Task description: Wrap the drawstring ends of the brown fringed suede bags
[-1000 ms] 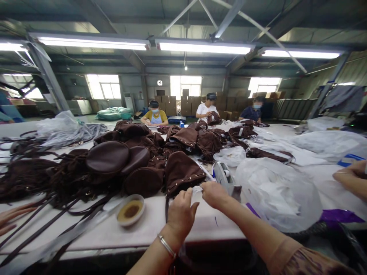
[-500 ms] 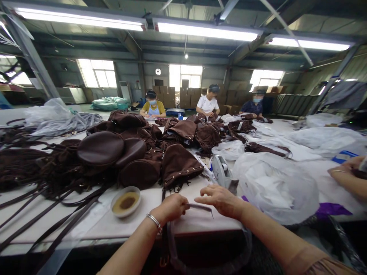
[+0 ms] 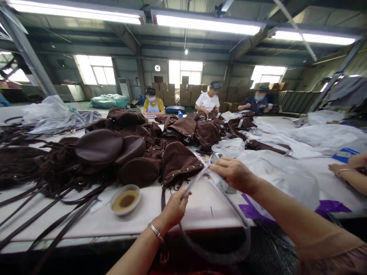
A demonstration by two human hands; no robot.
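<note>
A pale translucent strip (image 3: 196, 178) runs between my hands above the front of the table. My left hand (image 3: 175, 206), with a silver bracelet at the wrist, pinches its lower end. Higher and to the right, my right hand (image 3: 233, 173) is closed on the other end. More of the strip loops down past the table's edge. Just behind my hands lies a brown drawstring bag (image 3: 179, 162), its dark strap hanging over the edge. A tape dispenser (image 3: 218, 157) is mostly hidden behind my right hand.
A white bowl (image 3: 125, 200) of yellowish liquid sits front left. Brown bags (image 3: 99, 147) and straps cover the left and middle. Plastic bags (image 3: 282, 179) and purple film (image 3: 252, 208) lie right. Another person's hands (image 3: 344, 170) are at the far right; three people work across the table.
My right hand has moved up and away from my left hand and now grips the strip, stretching it between them. The small dark piece near my fingers now lies on the table.
</note>
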